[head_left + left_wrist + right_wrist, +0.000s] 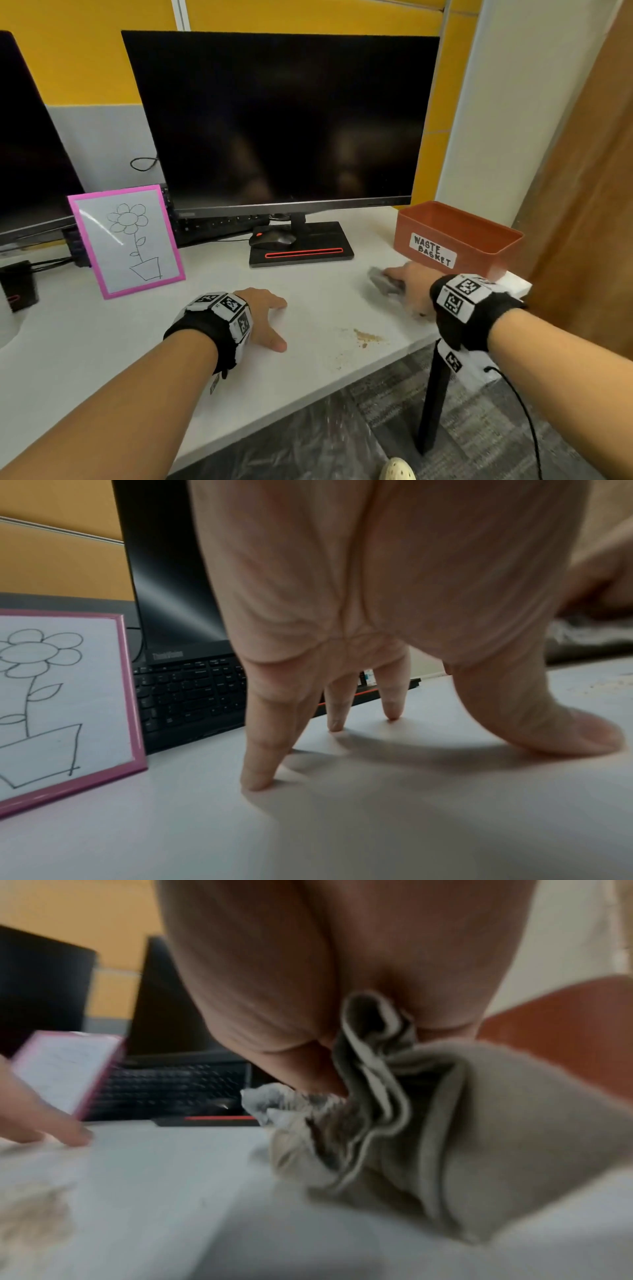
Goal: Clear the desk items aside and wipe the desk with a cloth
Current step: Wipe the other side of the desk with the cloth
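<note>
A: Report the head view, largest item first.

B: White counter (102, 342). At its rear, a dark monitor (281, 116) on a black base. A keyboard (212, 226) sits under the screen's lower edge, and a mouse (272, 238) rests on the base. An orange bin labelled "WASTE BASKET" (455, 240) stands at the right rear. A pink-framed flower drawing (126, 240) leans at the left. A brown crumb patch (366, 337) lies near the front edge, between the two hands.

A: Left hand?

B: Left hand (263, 317) rests on the counter and holds nothing. Only the left wrist view shows the contact: spread fingertips (255, 783) and thumb planted on the surface, palm raised.

A: Right hand and cloth?

B: Right hand (411, 286) is on the grey cloth (385, 282), which lies on the counter just in front of the bin. The head view blurs it. The right wrist view shows the cloth (479, 1137) bunched in folds, gathered up into the palm; the fingers themselves are hidden behind it.
</note>
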Demonstrator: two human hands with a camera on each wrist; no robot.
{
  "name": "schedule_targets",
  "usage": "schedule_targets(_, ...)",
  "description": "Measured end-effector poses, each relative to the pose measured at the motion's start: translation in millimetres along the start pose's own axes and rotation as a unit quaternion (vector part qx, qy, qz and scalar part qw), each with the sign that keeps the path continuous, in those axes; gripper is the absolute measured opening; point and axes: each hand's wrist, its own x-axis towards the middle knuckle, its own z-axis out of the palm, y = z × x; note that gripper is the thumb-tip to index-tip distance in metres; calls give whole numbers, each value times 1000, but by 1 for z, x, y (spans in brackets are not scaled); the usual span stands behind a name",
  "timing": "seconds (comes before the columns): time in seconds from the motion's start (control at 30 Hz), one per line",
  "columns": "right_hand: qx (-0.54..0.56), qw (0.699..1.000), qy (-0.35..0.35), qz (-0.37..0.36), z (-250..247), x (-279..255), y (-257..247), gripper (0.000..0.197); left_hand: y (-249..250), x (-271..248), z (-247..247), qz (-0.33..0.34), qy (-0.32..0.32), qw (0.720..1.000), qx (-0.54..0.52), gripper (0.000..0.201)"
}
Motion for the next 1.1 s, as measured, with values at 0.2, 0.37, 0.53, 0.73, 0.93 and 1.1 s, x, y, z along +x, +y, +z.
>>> schedule_targets(0.2, -27, 998, 12, -62, 48, -36, -48, 55, -2, -5, 4, -12, 19, 1000, -13, 91)
schedule_targets(0.37, 40, 994, 10, -100, 32, -33, -45, 45, -9, -14, 4, -44, 74, 996, -26, 72)
schedule_targets(0.53, -26, 999, 1, 25, 14, -2, -42, 49, -17, -21, 8, -64, 87, 993, -41, 57)
schedule_targets(0.73, -23, 985, -23, -167, 47, -50, -112, 62, -29, -24, 14, -79, 74, 994, -36, 61)
schedule_targets(0.93, 58, 997, 26, -41, 8, -17, -51, 45, -31, -28, 18, -78, 73, 993, -43, 60)
schedule_targets(1.1, -16, 998, -10, -59, 34, -14, -87, 52, -37, -32, 22, -83, 67, 993, -51, 64)
